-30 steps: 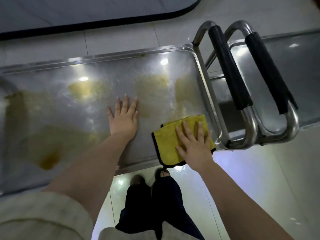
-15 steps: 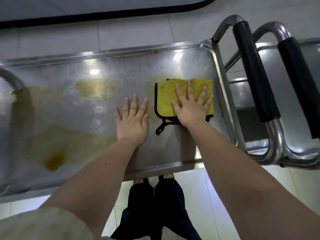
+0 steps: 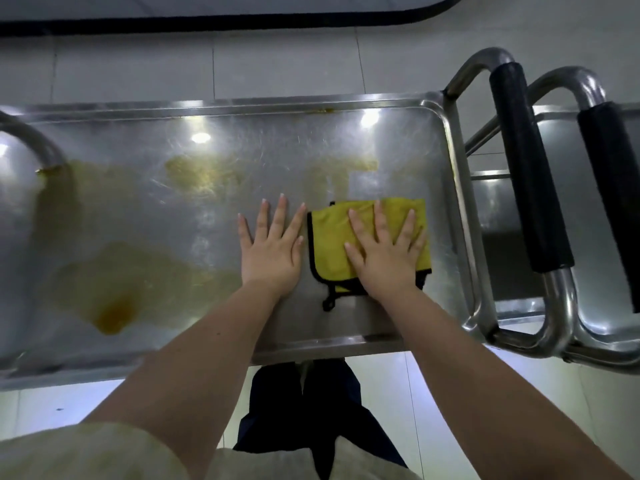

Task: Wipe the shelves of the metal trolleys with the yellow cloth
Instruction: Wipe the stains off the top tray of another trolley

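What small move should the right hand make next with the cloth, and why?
Probably push the cloth forward over the faint yellowish stain just beyond it. The right hand presses the cloth flat on the shelf, and that stain is the nearest.

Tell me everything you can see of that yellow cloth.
The yellow cloth looks soft and fleecy, edged in black, with a small black loop at its near corner. It lies flat, seemingly folded, on the steel shelf, toward its right end. The right hand presses on it, fingers spread.
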